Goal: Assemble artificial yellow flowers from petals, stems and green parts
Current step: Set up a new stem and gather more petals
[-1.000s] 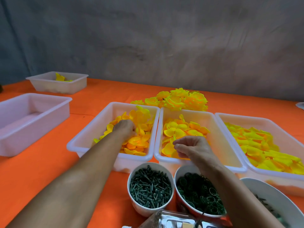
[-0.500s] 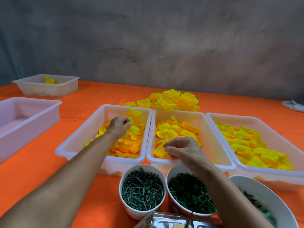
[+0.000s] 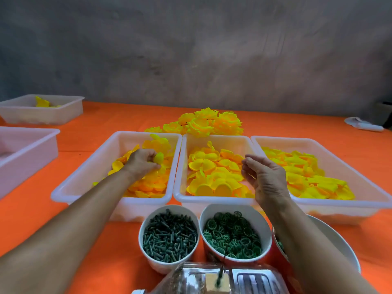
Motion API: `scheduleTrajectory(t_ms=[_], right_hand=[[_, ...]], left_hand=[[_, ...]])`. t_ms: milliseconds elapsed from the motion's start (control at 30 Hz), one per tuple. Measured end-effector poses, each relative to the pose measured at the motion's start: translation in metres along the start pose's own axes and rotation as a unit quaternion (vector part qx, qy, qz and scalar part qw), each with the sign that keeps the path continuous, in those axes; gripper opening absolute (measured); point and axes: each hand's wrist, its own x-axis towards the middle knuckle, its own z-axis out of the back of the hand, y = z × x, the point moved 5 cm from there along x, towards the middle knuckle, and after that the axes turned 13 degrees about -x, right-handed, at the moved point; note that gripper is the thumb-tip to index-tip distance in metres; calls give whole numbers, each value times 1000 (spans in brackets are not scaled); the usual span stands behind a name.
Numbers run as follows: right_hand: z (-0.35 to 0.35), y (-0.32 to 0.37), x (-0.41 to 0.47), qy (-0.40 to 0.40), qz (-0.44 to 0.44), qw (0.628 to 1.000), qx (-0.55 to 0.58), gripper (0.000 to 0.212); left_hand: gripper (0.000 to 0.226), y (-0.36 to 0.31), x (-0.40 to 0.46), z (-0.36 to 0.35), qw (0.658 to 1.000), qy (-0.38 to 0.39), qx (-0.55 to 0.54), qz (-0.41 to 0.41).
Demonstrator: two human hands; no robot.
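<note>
Three white trays of yellow petals stand side by side: a left tray (image 3: 70,188), a middle tray (image 3: 212,199) and a right tray (image 3: 360,200). My left hand (image 3: 141,163) is inside the left tray and pinches a small yellow petal (image 3: 158,158). My right hand (image 3: 265,177) hovers over the right side of the middle tray, fingers loosely curled and holding nothing. A pile of finished yellow flowers (image 3: 209,123) lies behind the trays. In front stand a cup of dark green stems (image 3: 169,234) and a bowl of green rings (image 3: 232,232).
Two more white trays sit at the left, a near tray (image 3: 31,149) and a far tray (image 3: 42,111) with a few yellow pieces. A white bowl (image 3: 339,240) is under my right forearm. A clear plastic container (image 3: 212,279) lies at the front edge. The orange cloth (image 3: 25,213) covers the table.
My left hand has lifted a petal between its fingers in the left tray. My right hand has opened and moved right and up from the middle tray's front edge.
</note>
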Motion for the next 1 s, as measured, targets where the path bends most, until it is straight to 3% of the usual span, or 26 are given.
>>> scheduleTrajectory(t_ms=[167,300,400,467,567,633,733,867,1000], right_hand=[[-1,-8,0,59,-28,997,-27,14],[1,-9,4,46,-22,997,-51,13],[0,-15,8,32,1,984,-177,6],[-8,-18,11,43,27,947,-317,13],[-25,-21,20,74,54,832,-547,33],[-35,-25,25,126,41,784,-607,42],[-46,-32,26,192,11,799,-570,31],[-39,-36,26,176,-23,839,-514,10],[-36,-26,16,165,4,880,-444,7]], left_hand=[[15,-6,-4,-4,998,30,60,-3],[33,-10,-10,-7,996,48,68,-8],[29,-12,-11,-9,996,56,73,-15],[27,-13,-12,-10,995,60,76,-16],[24,-12,-13,-11,994,63,84,-16],[24,-13,-12,-12,994,68,89,-18],[33,-13,-11,-13,992,72,100,-17],[39,-13,-9,-14,993,69,95,-13],[31,-11,-11,-14,992,70,106,-5]])
